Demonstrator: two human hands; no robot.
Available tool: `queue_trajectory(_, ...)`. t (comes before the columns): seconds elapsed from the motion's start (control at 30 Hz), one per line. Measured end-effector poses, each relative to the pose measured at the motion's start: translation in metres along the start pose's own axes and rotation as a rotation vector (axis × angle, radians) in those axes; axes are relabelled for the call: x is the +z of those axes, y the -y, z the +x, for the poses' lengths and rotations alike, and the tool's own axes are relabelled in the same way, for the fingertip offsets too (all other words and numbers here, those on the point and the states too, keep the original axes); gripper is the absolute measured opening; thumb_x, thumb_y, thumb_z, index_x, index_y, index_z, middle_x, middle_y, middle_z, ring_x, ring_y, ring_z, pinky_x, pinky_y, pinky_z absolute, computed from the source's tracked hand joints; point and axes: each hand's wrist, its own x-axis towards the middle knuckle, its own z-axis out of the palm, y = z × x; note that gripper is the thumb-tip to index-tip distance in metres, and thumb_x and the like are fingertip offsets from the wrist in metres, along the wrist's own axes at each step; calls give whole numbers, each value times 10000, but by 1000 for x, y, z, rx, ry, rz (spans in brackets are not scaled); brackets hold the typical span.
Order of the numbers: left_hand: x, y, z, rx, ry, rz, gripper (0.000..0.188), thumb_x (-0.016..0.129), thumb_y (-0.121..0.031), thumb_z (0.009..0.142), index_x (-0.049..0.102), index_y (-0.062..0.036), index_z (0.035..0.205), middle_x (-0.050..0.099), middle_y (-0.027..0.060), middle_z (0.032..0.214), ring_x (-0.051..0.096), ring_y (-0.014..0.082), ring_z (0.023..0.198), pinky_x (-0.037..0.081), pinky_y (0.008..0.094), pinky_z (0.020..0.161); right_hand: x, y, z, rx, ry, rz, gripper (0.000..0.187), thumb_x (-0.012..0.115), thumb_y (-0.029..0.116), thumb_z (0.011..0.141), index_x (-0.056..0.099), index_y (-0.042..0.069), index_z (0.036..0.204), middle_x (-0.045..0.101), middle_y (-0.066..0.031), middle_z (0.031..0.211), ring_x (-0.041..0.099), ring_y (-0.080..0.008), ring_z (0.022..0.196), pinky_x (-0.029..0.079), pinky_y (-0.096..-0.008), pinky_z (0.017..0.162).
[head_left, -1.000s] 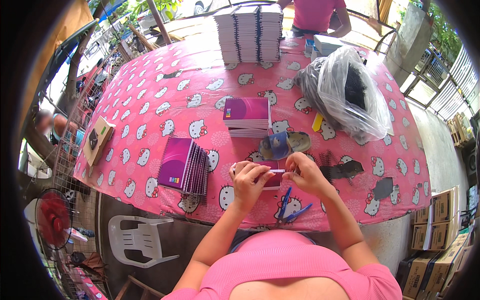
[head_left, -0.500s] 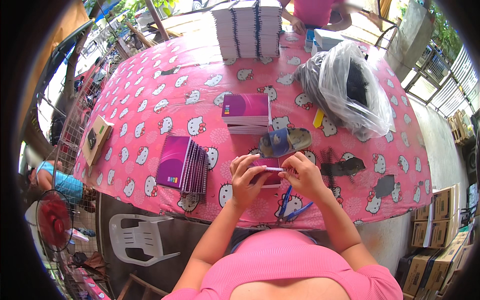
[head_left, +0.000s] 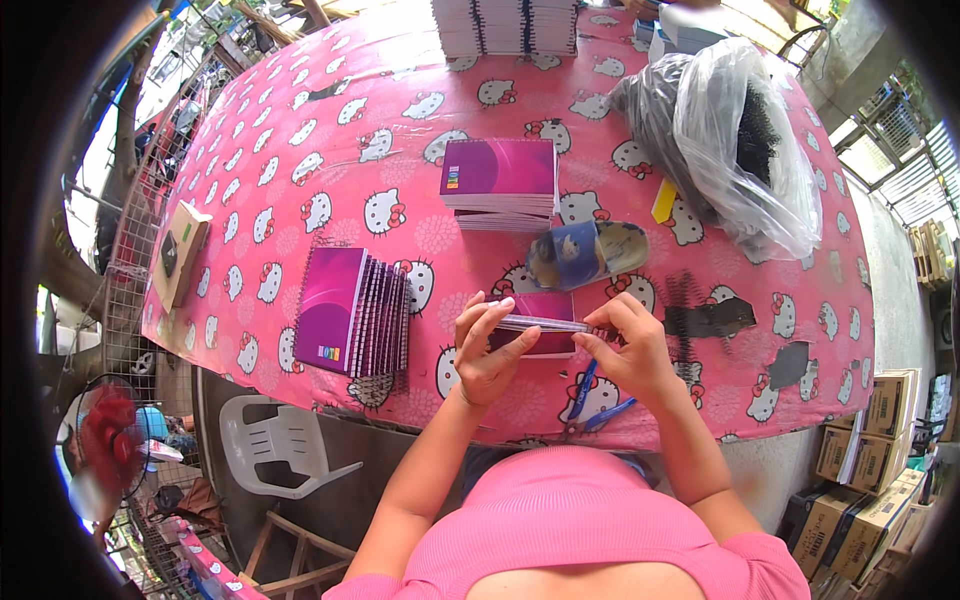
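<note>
Between my two hands, a thin spiral notebook (head_left: 545, 324) is tipped nearly edge-on. My left hand (head_left: 484, 352) grips its left end, with the thumb below and the fingers above. At the other end, the fingertips of my right hand (head_left: 636, 350) pinch the corner by the binding; the exact contact is partly hidden. Directly beneath lies a purple notebook (head_left: 550, 345) on the table. A blue-handled hand tool (head_left: 583, 392), perhaps pliers, rests beside my right wrist. Just beyond my hands is a blue slipper (head_left: 585, 254).
A leaning row of purple notebooks (head_left: 335, 305) stands left, and another notebook stack (head_left: 500, 170) lies ahead. A plastic bag with black coils (head_left: 745, 150) sits far right, near a yellow piece (head_left: 664, 200). Tall notebook piles (head_left: 505, 28) stand at the back of the pink-covered table (head_left: 240, 330).
My view has tilted downward, so the table's things sit higher and the person across is out of view. The held notebook now shows more of its edge; both hands still grip it.
</note>
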Motion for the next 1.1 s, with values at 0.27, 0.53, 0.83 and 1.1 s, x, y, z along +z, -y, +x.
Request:
queue_trajectory(0.27,-2,5,0,33,51,5,413,730,-19,583,782,-157,968,614,178,1193,538,330,1069,472,521,947,-1,-2,3,-5,23,-3,188,769,109,773,627,31,869,567,-68,806,597,-201,672,487,-314,597)
queue_trajectory(0.53,-3,4,0,43,51,21,396,741,-21,607,775,-146,982,617,169,1187,543,331,1063,477,510,943,-3,0,3,-4,24,-3,184,767,117,777,634,32,873,573,-70,809,599,-203,675,491,-313,602)
queue_trajectory(0.83,0,-20,28,-242,130,57,312,855,-153,642,725,-119,924,618,64,984,553,259,952,400,390,871,-6,7,3,-91,-5,-127,213,745,192,801,627,43,897,569,-83,827,609,-256,700,499,-365,618)
queue_trajectory(1.1,1,-30,25,-249,104,107,312,879,-177,592,740,-133,867,586,87,1147,477,303,1136,389,423,944,-3,17,-3,-78,-43,-187,145,683,182,840,604,68,883,565,-97,796,615,-292,772,496,-397,665)
